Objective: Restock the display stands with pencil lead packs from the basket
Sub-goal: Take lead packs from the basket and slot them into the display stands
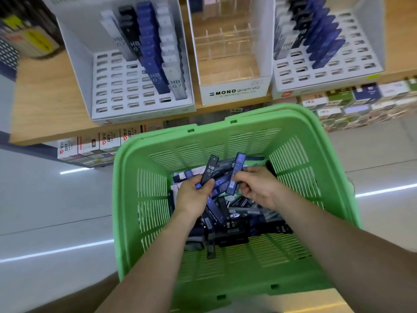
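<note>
Stands (140, 86) remain mostly unfilled; basket (316, 154) still full. Left hand (191, 195) pinches a black pack (209, 170), right hand (259, 188) a blue pack (235, 175).

- We look down on a light wooden shelf (40, 91) that runs across the upper part of the view.
- Under its front edge sit rows of small printed boxes (90, 147), white with red marks at the left.
- More small boxes (361, 102), green, blue and white, are packed together under the shelf at the right.
- Blurred dark and yellow packaged goods (27, 39) stand at the upper left.
- The floor (45, 199) is pale grey and glossy, crossed by thin dark joints.
- Bright white streaks of reflected light (56, 251) lie across the floor on both sides.
</note>
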`<state>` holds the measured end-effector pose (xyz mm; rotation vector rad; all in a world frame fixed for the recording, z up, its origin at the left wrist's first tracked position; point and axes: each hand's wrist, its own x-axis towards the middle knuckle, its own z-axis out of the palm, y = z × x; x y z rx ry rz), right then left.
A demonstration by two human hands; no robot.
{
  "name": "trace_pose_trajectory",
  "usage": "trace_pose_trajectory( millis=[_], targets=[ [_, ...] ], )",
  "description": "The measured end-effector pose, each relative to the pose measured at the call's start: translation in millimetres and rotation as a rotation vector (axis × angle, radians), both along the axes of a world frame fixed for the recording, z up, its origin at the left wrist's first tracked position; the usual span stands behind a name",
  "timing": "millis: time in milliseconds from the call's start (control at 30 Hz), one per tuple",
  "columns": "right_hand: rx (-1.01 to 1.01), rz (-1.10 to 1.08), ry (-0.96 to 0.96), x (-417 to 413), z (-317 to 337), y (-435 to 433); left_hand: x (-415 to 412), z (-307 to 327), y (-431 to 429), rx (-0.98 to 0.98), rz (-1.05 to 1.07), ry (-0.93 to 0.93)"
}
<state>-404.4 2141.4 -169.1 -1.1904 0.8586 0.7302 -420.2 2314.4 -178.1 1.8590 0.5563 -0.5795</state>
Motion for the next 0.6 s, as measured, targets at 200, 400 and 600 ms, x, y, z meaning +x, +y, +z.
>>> trace_pose_trajectory(
  millis=[200, 400, 600],
  targets=[
    [0.089, -0.213, -0.063, -2.5, 43.7, 9.0, -4.4, 47.7, -9.1, -0.098, -0.174, 0.095],
    [0.183, -0.344, -0.124, -9.3, 93.4, 23.0, -20.6, 93.5, -23.2, -0.203, -0.083, -0.056],
    [0.1, -0.342, -0.338, -9.9, 138.9, 12.2, -16.1, 141.9, -26.3, -0.323, -0.044, -0.213]
  ],
)
